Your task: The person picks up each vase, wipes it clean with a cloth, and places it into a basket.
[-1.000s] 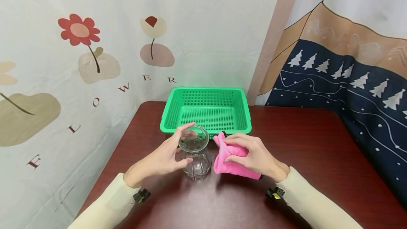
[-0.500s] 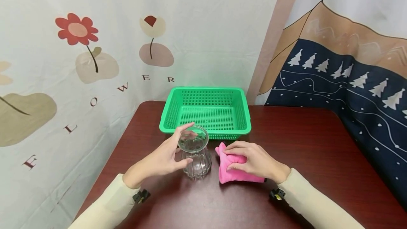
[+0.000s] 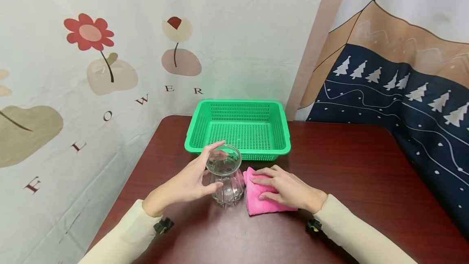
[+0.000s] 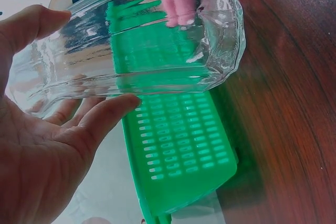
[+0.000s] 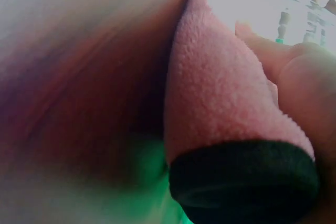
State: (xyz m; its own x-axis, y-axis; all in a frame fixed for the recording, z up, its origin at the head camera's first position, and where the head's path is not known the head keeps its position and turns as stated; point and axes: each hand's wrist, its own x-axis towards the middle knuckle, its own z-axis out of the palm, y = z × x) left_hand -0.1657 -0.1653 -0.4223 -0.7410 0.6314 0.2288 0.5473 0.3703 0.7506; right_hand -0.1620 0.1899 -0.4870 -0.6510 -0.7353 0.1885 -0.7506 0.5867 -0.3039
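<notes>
A clear glass vase [image 3: 228, 190] with a flared rim and ribbed body stands upright on the table. My left hand [image 3: 185, 182] holds it from the left, thumb in front and fingers reaching behind the neck. The left wrist view shows the vase [image 4: 157, 51] between thumb and fingers. Just right of it lies a folded pink cloth [image 3: 256, 199], its left edge right at the vase. My right hand [image 3: 293, 188] rests on top of the cloth with fingers spread. In the right wrist view, the cloth [image 5: 220, 87] shows a dark edge band.
A green plastic basket [image 3: 239, 150] with perforated walls stands behind the vase, near the back edge of the dark red wooden table [image 3: 340, 158]. A printed curtain [image 3: 242, 31] hangs behind and along both sides.
My right hand has lowered the pink cloth to the table, and its fingers have spread over it. The cloth now lies flatter, close beside the vase. The left hand and vase have stayed put.
</notes>
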